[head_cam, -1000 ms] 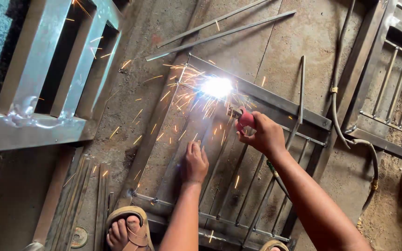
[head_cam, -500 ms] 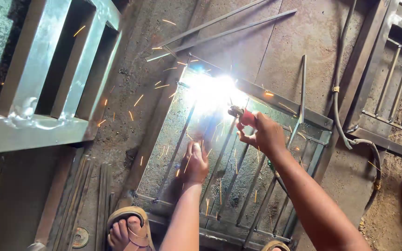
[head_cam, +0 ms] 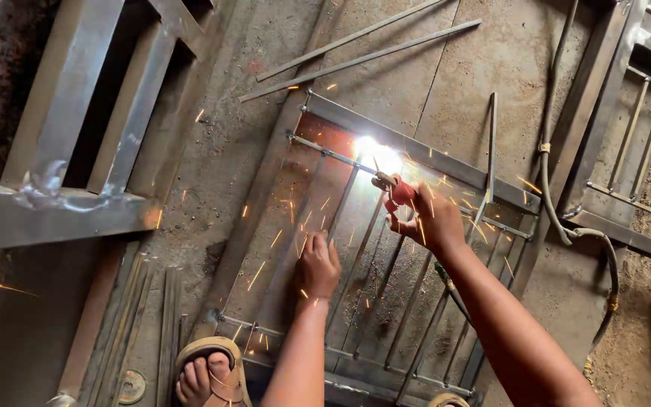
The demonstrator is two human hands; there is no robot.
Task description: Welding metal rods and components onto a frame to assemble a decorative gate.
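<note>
Two hands work a metal grille (head_cam: 386, 301) on the floor: right hand (head_cam: 427, 218) grips a red electrode holder (head_cam: 399, 193) (sparking at the top rail), left hand (head_cam: 318, 265) pressing a bar.

Open concrete floor (head_cam: 227, 151) left of the metal grille frame (head_cam: 416, 147); loose rods (head_cam: 363, 56) above and hose (head_cam: 551, 188) at right obstruct passage

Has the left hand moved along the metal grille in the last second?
No real move. The left hand rests on the same bars of the metal grille, just as far below the welding arc; only the camera shifted.
</note>
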